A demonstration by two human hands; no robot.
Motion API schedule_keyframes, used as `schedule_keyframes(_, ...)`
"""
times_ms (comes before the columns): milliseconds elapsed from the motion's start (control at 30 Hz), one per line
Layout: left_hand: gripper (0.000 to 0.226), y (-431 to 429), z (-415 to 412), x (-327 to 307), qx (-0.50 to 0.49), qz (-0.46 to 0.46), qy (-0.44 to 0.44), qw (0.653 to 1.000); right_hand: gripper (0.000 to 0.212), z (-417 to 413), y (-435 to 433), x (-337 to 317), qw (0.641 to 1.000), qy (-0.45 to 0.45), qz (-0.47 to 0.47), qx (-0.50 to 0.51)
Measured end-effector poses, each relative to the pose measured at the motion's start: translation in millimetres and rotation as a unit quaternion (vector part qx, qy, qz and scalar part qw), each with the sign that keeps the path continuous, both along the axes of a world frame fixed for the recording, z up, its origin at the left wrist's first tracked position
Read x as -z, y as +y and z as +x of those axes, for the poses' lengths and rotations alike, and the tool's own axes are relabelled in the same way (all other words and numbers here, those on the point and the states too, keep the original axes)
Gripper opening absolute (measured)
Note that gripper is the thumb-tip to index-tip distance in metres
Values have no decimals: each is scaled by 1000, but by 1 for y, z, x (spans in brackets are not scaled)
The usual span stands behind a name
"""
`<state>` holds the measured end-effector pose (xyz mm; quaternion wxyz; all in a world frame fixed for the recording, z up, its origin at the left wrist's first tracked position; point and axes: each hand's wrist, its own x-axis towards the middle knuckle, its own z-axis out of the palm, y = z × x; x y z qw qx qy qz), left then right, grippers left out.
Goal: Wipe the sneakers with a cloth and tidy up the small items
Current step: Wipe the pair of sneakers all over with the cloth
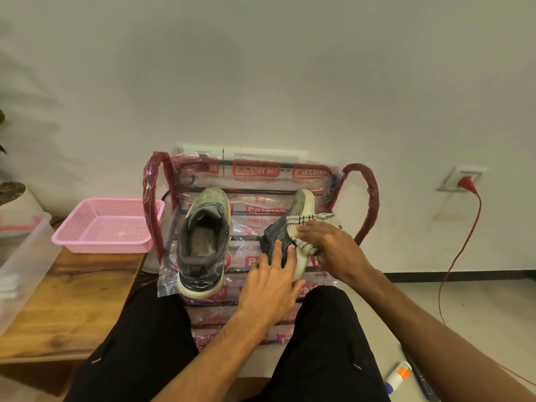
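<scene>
A: Where are the sneakers?

B: Both sit on a red metal rack wrapped in clear printed plastic (361, 195), which stands against the white wall. The olive-and-grey sneaker on the left (203, 242) rests upright on its sole, with its opening facing up. The second grey sneaker with a pale sole (301, 204) lies tipped on its side at the right of the rack.

A: And the hands?

B: The left hand (272, 282) lies flat on the heel end of the tipped sneaker, fingers (277, 250) spread apart and pressing rather than gripping. The right hand (327, 245) presses a white cloth with dark checked lines (311, 220) against that sneaker's side; its fingers are curled down onto the cloth, holding it bunched against the shoe.

A: Anything else near?

B: A pink perforated plastic basket (107, 227) sits on the wooden bench (72, 300) to the left, beside a clear plastic tub (26, 265). On the floor at lower right lies a small white tube with an orange band (398, 375). A red cable (461, 248) runs from a wall socket down to the floor.
</scene>
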<state>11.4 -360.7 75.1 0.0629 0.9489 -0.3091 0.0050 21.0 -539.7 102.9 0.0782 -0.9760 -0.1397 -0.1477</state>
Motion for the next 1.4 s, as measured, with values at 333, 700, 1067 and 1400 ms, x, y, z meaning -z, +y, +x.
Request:
schedule_keyframes(333,62,3,0,1,7,-2,6,1000,53,-7,12,8,1000,-11,17,21)
schedule_keyframes(700,39,3,-4,2,17,-9,6,1000,51,-16,16,8,1000,4,28,14)
schedule_keyframes(1067,34,4,-1,3,29,-5,0,1000,50,-6,6,2,997,51,-4,-62)
schedule_keyframes(1400,41,0,-2,1,39,5,-19,999,36,26,24,-15,993,24,-100,-50)
